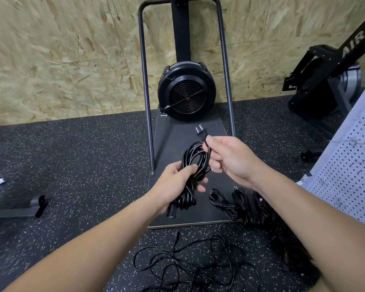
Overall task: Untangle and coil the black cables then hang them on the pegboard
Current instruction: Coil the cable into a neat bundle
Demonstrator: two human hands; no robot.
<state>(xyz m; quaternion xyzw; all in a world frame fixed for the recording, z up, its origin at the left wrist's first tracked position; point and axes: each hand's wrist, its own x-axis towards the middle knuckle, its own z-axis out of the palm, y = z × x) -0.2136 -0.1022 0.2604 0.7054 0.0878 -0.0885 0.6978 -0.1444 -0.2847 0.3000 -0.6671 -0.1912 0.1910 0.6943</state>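
Black glossy coiled cable sits gripped in our left hand; our right hand pinches its plug end at 1 o'clock.

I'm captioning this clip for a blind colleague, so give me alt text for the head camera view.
A person's left hand grips a coiled black cable while the right hand pinches its free end just below the plug. Tied cable bundles lie on a fan machine's base, a loose tangled cable on the speckled floor, a white pegboard at right.
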